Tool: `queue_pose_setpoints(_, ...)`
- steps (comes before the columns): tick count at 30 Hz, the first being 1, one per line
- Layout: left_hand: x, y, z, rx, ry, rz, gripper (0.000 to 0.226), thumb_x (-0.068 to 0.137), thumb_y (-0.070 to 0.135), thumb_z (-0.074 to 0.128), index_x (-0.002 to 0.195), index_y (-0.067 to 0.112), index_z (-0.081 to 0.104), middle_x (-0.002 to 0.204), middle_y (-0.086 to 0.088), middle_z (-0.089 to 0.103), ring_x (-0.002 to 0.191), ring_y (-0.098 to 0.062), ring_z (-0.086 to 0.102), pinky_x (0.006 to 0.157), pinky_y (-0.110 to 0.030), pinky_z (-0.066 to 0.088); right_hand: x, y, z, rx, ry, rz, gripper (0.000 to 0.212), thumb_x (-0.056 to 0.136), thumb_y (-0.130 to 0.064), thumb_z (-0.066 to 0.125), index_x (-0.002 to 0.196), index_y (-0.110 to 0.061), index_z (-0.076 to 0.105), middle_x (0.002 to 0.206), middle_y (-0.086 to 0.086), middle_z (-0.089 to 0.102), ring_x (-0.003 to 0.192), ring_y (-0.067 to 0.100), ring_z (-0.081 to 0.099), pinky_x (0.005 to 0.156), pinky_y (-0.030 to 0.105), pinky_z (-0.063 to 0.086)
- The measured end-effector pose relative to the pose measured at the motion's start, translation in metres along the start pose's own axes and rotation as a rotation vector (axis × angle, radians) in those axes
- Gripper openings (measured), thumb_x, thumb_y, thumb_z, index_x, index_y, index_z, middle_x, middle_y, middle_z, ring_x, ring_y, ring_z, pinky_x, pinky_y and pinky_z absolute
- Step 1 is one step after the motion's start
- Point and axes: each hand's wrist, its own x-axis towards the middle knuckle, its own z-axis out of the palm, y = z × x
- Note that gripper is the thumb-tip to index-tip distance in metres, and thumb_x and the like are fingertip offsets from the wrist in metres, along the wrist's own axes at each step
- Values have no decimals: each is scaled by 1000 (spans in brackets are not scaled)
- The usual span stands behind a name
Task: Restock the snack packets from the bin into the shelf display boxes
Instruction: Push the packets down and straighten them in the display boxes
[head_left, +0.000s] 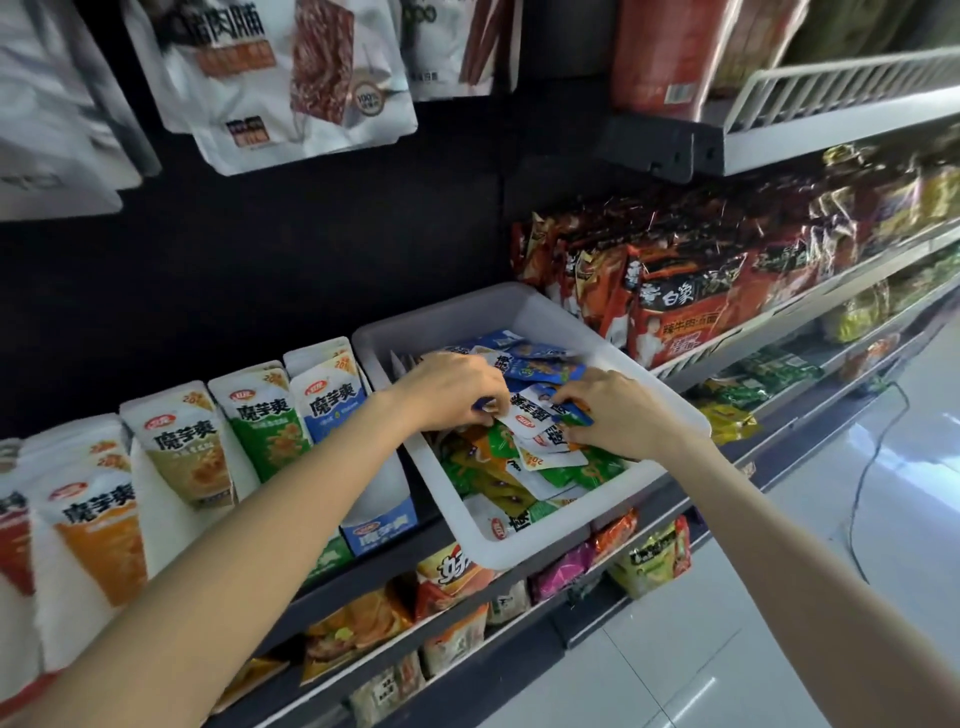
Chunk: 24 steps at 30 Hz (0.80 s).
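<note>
A white plastic bin (470, 530) rests on the shelf edge, holding several small snack packets in blue, green, orange and white. Both hands are inside it. My left hand (449, 389) pinches a blue-and-white packet (519, 415) at its left end. My right hand (615, 410) grips the right end of the same cluster of blue packets (569, 410). To the left of the bin stand the shelf display boxes: a blue one (332, 400), a green one (265, 415), a tan one (187, 441) and an orange one (98, 514).
Instant noodle packs (675, 312) crowd the shelf to the right of the bin. Large jerky bags (291, 78) hang above. Lower shelves hold more snack bags (452, 571). A cable (862, 478) trails over the grey floor at right.
</note>
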Motion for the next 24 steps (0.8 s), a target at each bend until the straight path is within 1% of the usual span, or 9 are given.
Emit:
queue_pose_setpoints(4,1,-1,0,-69,205,-36,14,94,25,56,102,22,67,103,7,68,99,-16,61,74,-28,43,-2,1,2,22,26,-4,42,89,-35,61,129,-28,52,132,2,48,112,23,51,87,33,41)
queue_pose_setpoints(7,-4,9,-6,-298,357,-155,14,98,28,49,104,20,58,96,4,69,86,-17,64,72,-35,49,-7,2,-4,87,98,-15,45,90,-39,59,132,-27,50,129,0,50,114,21,51,88,29,40)
queue_pose_setpoints(9,-11,14,-14,-502,595,-262,11,98,26,50,100,18,58,85,7,67,74,-12,64,66,-38,52,-13,-2,-10,325,283,-63,43,89,-38,61,130,-27,51,126,-4,53,115,13,52,94,26,43)
queue_pose_setpoints(12,-24,20,-28,-757,854,-455,6,95,21,56,96,17,60,84,10,66,75,-3,67,58,-29,57,-28,-27,-13,679,646,-141,31,90,-21,64,119,-27,57,117,-7,59,106,-11,51,88,6,39)
queue_pose_setpoints(15,-36,25,-35,-914,865,-617,4,94,16,57,96,14,59,84,4,68,73,-2,68,56,-26,58,-34,-57,-3,625,846,-154,23,89,-26,65,111,-22,61,114,-4,60,106,-2,52,89,10,38)
queue_pose_setpoints(17,-42,28,-37,-1064,830,-684,5,94,14,57,97,10,59,88,-4,69,71,-5,69,59,-25,58,-30,-77,8,448,842,-169,38,84,-40,65,116,-19,61,122,-1,57,113,15,52,93,25,41)
queue_pose_setpoints(19,-48,31,-42,-1281,823,-704,4,94,11,56,94,10,59,85,-5,68,67,-4,68,58,-19,55,-22,-93,18,283,790,-117,57,77,-47,69,125,-20,55,130,2,52,117,21,48,93,31,40)
queue_pose_setpoints(21,-55,36,-50,-1474,858,-689,8,94,7,55,89,11,60,80,-2,67,63,-3,67,56,-15,52,-15,-106,19,296,817,-61,53,78,-37,72,124,-18,53,126,2,55,106,19,56,81,28,46)
queue_pose_setpoints(24,-70,43,-60,-1637,916,-619,10,94,4,53,87,9,60,81,-1,69,67,-6,69,59,-14,52,-8,-113,10,434,949,-65,25,90,-17,61,114,-12,55,97,0,68,73,16,66,59,31,53)
